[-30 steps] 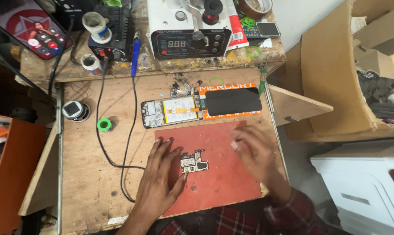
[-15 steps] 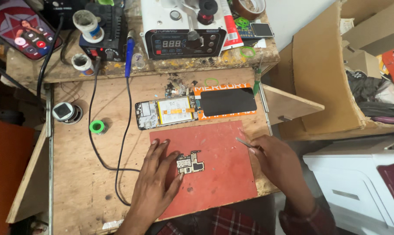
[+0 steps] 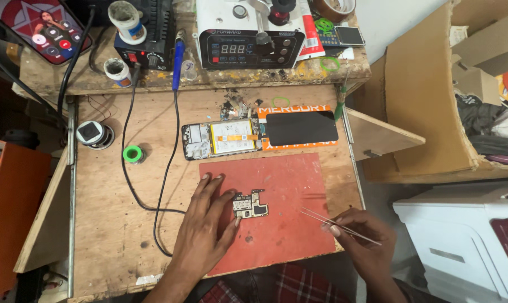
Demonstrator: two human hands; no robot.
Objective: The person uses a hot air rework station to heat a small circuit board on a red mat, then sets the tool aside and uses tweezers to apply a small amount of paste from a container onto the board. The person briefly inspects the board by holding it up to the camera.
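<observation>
I see my left hand [image 3: 206, 227] lying flat, fingers spread, on the red mat [image 3: 287, 179] over a wooden bench [image 3: 108, 224], thumb touching the circuit board [image 3: 250, 204]. My right hand [image 3: 359, 235] pinches tweezers [image 3: 338, 225] just right of it.

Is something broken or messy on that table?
The slim black phone lies opened up, its insides bare, and its small green circuit board sits apart on the red mat by the left hand. The right hand holds thin metal tweezers. Tiny loose bits lie scattered behind the phone.
</observation>
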